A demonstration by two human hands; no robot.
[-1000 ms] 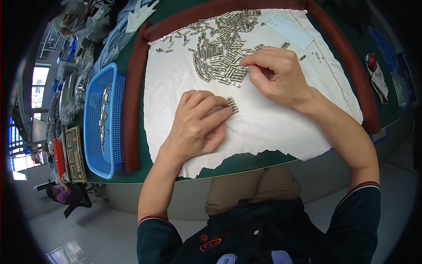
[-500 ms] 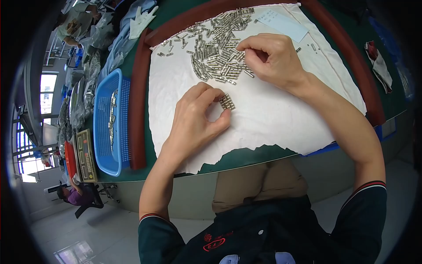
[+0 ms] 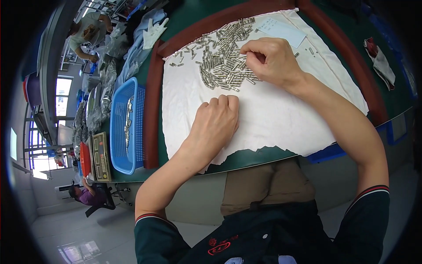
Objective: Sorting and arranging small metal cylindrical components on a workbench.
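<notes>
A heap of small silvery metal pins (image 3: 224,61) lies spread on a white cloth (image 3: 272,114). Over the heap's right edge, my right hand (image 3: 274,61) has thumb and index finger curled into a pinch; whatever is between the tips is hidden. Just below the heap, my left hand (image 3: 215,119) rests on the cloth, back upward and fingers curled under. Its palm and fingertips do not show, and the small block of pins seen there earlier is out of sight.
Reddish-brown bars (image 3: 153,110) border the cloth. At left stand a blue basket (image 3: 140,114) holding metal pieces and a scale (image 3: 101,156). A pale blue paper slip (image 3: 285,31) lies at the back, a white glove (image 3: 154,33) at back left. Other people are farther left.
My left hand has turned from a thumb-and-finger hold beside a small block of pins to back up, fingers curled, covering that spot. My right hand stays pinched at the heap. The view has shifted slightly.
</notes>
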